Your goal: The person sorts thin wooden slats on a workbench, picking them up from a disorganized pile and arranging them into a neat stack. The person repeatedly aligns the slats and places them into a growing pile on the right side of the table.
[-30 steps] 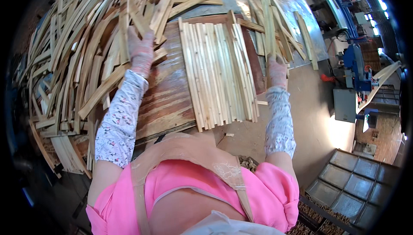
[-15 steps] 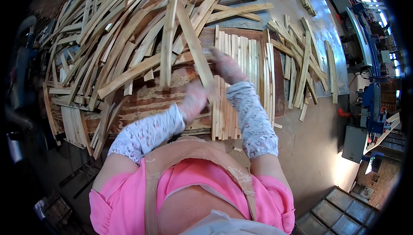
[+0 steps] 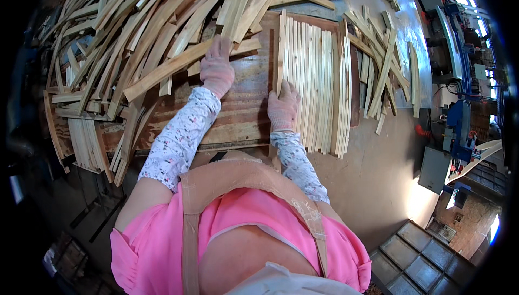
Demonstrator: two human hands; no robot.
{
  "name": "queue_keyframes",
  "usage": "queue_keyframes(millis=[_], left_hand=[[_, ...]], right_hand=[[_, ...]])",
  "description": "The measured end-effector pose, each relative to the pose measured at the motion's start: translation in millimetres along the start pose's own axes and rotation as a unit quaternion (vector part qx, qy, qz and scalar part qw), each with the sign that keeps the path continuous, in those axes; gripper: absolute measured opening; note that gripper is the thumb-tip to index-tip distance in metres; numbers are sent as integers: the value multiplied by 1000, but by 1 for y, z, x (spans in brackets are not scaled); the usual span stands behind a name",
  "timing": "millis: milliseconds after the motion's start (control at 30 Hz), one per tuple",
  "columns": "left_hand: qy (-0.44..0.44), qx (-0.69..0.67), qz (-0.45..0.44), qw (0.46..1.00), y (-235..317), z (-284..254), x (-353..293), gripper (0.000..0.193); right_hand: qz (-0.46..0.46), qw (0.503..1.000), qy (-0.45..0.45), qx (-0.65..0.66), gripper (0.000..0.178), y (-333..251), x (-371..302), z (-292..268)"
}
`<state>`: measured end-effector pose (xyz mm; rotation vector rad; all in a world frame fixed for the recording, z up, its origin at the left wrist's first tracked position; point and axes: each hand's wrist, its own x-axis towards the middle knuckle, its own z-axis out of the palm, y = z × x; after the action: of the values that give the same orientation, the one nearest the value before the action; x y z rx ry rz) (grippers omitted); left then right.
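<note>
Left forearm (image 3: 181, 133) extends forward and right; right forearm (image 3: 300, 157) angles forward and left; left hand (image 3: 217, 73), fingers straight, meets a pale slat (image 3: 238, 3) of the crisscrossed pile (image 3: 146, 41), grip indeterminable; right hand (image 3: 284, 107) bends over the edge slat (image 3: 281, 41), pinch indeterminable; row (image 3: 311, 89) lies parallel on the counter (image 3: 243, 116).

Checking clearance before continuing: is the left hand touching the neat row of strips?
Apart. The head view shows bare brown board between the left hand and the row of strips.
</note>
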<state>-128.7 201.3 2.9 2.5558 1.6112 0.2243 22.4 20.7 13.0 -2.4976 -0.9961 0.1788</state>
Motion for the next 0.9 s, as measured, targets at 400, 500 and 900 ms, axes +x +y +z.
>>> queue_keyframes(millis=[400,500,900], left_hand=[[-108,-563,84,815,22,-34,-89,65],[-218,-442,62,868,30,-46,-63,60],[-136,-67,51,987,35,-44,112,65]], right_hand=[[77,892,-113,431,44,-76,17,-40],[169,856,-178,454,49,-83,33,-56],[-45,993,54,-93,58,6,-26,25]])
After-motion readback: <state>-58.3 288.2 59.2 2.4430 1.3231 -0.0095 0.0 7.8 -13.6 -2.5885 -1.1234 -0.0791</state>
